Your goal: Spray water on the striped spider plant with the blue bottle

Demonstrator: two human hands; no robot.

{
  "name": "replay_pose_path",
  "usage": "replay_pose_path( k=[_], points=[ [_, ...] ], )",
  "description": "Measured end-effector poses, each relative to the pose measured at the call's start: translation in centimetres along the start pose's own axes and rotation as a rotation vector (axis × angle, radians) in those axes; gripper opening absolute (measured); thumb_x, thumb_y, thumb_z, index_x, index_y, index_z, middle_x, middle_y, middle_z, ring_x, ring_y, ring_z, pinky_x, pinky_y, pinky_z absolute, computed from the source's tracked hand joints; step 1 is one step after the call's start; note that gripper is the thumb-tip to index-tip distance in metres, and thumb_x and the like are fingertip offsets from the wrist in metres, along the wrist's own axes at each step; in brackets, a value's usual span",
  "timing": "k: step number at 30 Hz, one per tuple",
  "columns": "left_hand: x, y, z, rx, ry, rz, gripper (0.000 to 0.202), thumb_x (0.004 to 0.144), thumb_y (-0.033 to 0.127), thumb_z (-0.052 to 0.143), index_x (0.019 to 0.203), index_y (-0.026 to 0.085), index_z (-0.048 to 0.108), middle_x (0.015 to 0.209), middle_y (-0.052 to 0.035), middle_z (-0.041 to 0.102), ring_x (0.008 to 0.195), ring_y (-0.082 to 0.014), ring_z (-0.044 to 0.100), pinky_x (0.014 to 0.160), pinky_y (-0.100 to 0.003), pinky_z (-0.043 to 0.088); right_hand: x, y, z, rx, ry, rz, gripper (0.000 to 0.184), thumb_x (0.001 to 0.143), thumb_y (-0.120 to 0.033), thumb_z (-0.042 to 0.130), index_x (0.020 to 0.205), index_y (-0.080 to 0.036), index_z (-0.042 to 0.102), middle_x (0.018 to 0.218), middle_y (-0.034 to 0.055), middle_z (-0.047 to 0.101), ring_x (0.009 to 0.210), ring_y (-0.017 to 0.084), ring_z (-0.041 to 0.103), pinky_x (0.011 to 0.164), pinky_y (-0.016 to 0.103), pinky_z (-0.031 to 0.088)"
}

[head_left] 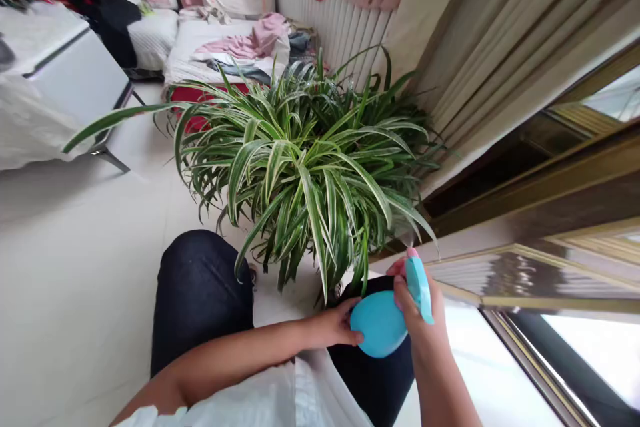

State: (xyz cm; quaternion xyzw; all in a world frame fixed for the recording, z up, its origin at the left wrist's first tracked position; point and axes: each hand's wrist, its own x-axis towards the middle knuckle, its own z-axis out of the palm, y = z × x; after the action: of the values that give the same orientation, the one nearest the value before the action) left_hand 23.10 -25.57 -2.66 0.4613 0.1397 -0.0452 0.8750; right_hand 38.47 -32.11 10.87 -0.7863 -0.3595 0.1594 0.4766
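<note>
A blue spray bottle (379, 325) with a pink nozzle is held in front of my right knee, its nozzle pointing at a large spider plant (300, 160). My right hand (417, 303) is wrapped around the sprayer head, fingers at the trigger. Supporting the round body from the left side is my left hand (339, 323), its thumb below and its fingers partly hidden behind the bottle. A faint mist shows just beyond the nozzle. Long green leaves with pale edges spread over the middle of the view and hide any pot.
A glossy brown panel with gold trim (550, 240) and a beige curtain (480, 60) stand close on the right. At the back left are a white table (85, 73) and a sofa with clothes (255, 40). Pale floor (75, 267) lies on the left.
</note>
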Motion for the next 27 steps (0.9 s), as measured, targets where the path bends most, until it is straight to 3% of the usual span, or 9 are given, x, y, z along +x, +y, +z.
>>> replay_pose_path(
  k=[5, 8, 10, 13, 14, 19, 23, 25, 27],
  points=[
    [-0.8, -0.3, 0.6, 0.063, -0.145, -0.048, 0.112, 0.050, 0.060, 0.083, 0.142, 0.024, 0.031, 0.124, -0.0124, 0.058, 0.112, -0.0285, 0.057, 0.100, -0.052, 0.041, -3.1, -1.1, -1.1, -0.002, -0.091, -0.114, 0.009, 0.085, -0.030, 0.051, 0.084, -0.022, 0.053, 0.076, 0.0000, 0.056, 0.062, 0.014, 0.053, 0.056, 0.025, 0.046],
    [-1.6, 1.2, 0.9, 0.290, -0.256, -0.108, 0.101, 0.056, 0.063, 0.078, 0.139, 0.024, 0.035, 0.115, -0.0099, 0.063, 0.111, -0.0293, 0.059, 0.098, -0.053, 0.043, -5.5, -1.4, -2.2, 0.019, -0.124, -0.195, 0.009, 0.087, -0.027, 0.053, 0.095, -0.022, 0.054, 0.087, 0.0026, 0.058, 0.074, 0.016, 0.058, 0.063, 0.026, 0.050],
    [-2.4, 2.7, 1.5, 0.500, -0.289, -0.076, 0.091, 0.061, 0.058, 0.077, 0.136, 0.023, 0.040, 0.127, -0.0128, 0.058, 0.123, -0.0321, 0.052, 0.103, -0.054, 0.039, -7.1, -1.5, -2.5, 0.053, -0.176, -0.223, 0.017, 0.088, -0.025, 0.054, 0.105, -0.023, 0.055, 0.098, 0.0050, 0.060, 0.090, 0.019, 0.061, 0.073, 0.028, 0.052],
    [-3.8, 5.1, 3.0, 0.677, -0.249, 0.119, 0.098, 0.057, 0.049, 0.081, 0.140, 0.020, 0.036, 0.149, -0.0167, 0.038, 0.139, -0.0351, 0.033, 0.113, -0.053, 0.029, -8.9, -1.3, -1.9, 0.121, -0.248, -0.230, 0.028, 0.089, -0.024, 0.053, 0.117, -0.024, 0.052, 0.110, 0.0075, 0.060, 0.104, 0.022, 0.060, 0.083, 0.031, 0.052],
    [-4.3, 5.7, 3.6, 0.715, -0.234, 0.183, 0.097, 0.056, 0.047, 0.082, 0.139, 0.020, 0.038, 0.149, -0.0165, 0.038, 0.138, -0.0356, 0.034, 0.114, -0.053, 0.029, -9.3, -1.3, -1.4, 0.134, -0.257, -0.242, 0.031, 0.088, -0.024, 0.054, 0.119, -0.024, 0.051, 0.112, 0.0081, 0.059, 0.107, 0.023, 0.059, 0.084, 0.033, 0.052],
    [-6.1, 6.6, 5.9, 0.854, -0.054, 0.411, 0.056, 0.057, 0.034, 0.079, 0.108, 0.019, 0.061, 0.121, -0.0072, 0.063, 0.114, -0.0299, 0.057, 0.103, -0.043, 0.044, -10.4, -2.1, 1.5, 0.061, -0.175, -0.425, 0.026, 0.082, -0.021, 0.054, 0.108, -0.023, 0.052, 0.100, 0.0055, 0.057, 0.092, 0.022, 0.059, 0.078, 0.035, 0.051],
    [-6.6, 5.3, 5.1, 0.770, 0.023, 0.333, 0.040, 0.052, 0.021, 0.079, 0.088, 0.017, 0.063, 0.100, -0.0032, 0.069, 0.094, -0.0241, 0.064, 0.089, -0.037, 0.053, -10.0, -2.2, 3.7, -0.034, -0.127, -0.439, 0.010, 0.080, -0.016, 0.050, 0.089, -0.022, 0.052, 0.079, 0.0011, 0.054, 0.073, 0.019, 0.055, 0.066, 0.032, 0.047],
    [-7.0, 4.5, 4.0, 0.676, 0.036, 0.256, 0.043, 0.053, 0.019, 0.079, 0.093, 0.017, 0.063, 0.099, -0.0027, 0.070, 0.093, -0.0227, 0.065, 0.088, -0.036, 0.053, -9.6, -1.6, 5.1, -0.051, -0.131, -0.391, 0.008, 0.079, -0.016, 0.049, 0.084, -0.022, 0.050, 0.074, 0.0002, 0.051, 0.068, 0.018, 0.053, 0.062, 0.031, 0.047],
    [-7.5, 3.7, 2.7, 0.634, 0.074, 0.235, 0.060, 0.053, 0.021, 0.081, 0.108, 0.017, 0.059, 0.112, -0.0071, 0.067, 0.103, -0.0261, 0.063, 0.094, -0.040, 0.052, -9.2, -0.9, 6.6, -0.055, -0.135, -0.371, 0.007, 0.080, -0.016, 0.048, 0.084, -0.021, 0.049, 0.074, 0.0004, 0.051, 0.066, 0.018, 0.053, 0.061, 0.031, 0.047]
  ],
)
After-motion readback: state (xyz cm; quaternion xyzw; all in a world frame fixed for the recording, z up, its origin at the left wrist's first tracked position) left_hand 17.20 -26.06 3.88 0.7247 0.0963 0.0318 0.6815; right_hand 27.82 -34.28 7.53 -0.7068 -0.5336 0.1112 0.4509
